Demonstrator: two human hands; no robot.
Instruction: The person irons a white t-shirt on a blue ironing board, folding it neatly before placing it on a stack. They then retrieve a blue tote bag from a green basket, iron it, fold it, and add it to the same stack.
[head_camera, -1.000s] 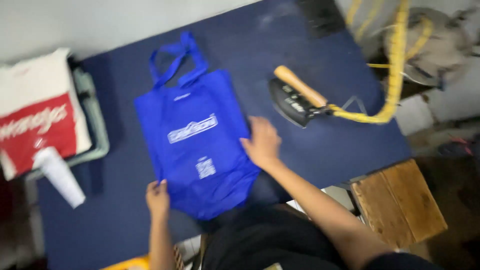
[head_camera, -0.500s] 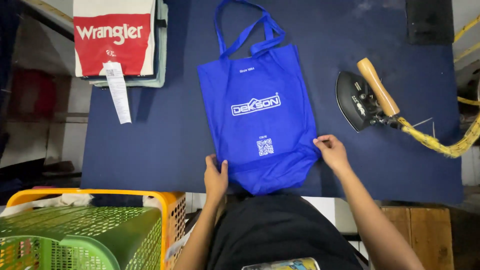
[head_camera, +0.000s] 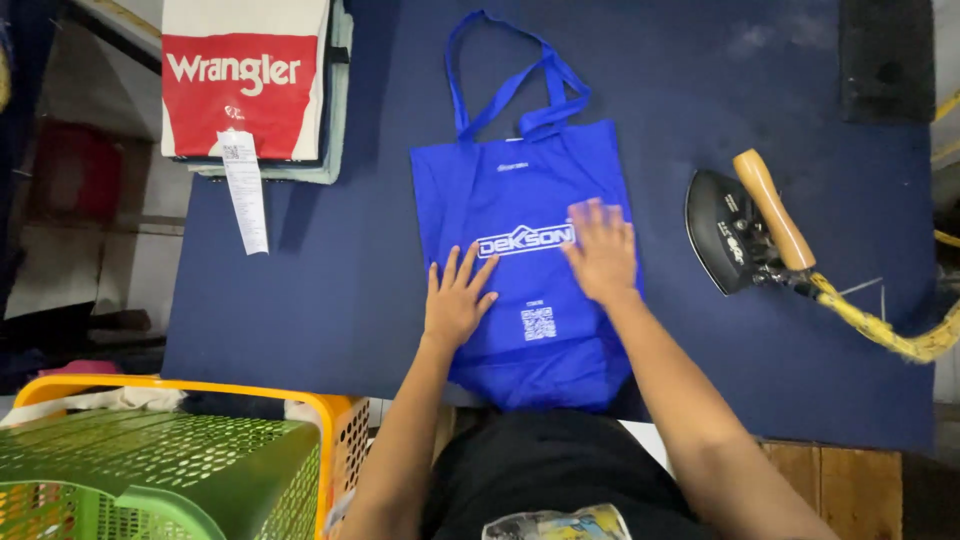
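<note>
both hands (head_camera: 455, 300) now flat on blue bag (head_camera: 520, 200)

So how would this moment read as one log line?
left hand: flat on blue tote bag | right hand: flat on bag | iron: idle, right of bag | surface: navy table

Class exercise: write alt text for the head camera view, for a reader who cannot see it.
Seen from above, a person presses the left hand and right hand flat on a blue tote bag lying on a dark blue padded table. A black iron with a wooden handle rests to the right; folded cloth lies top left.
</note>
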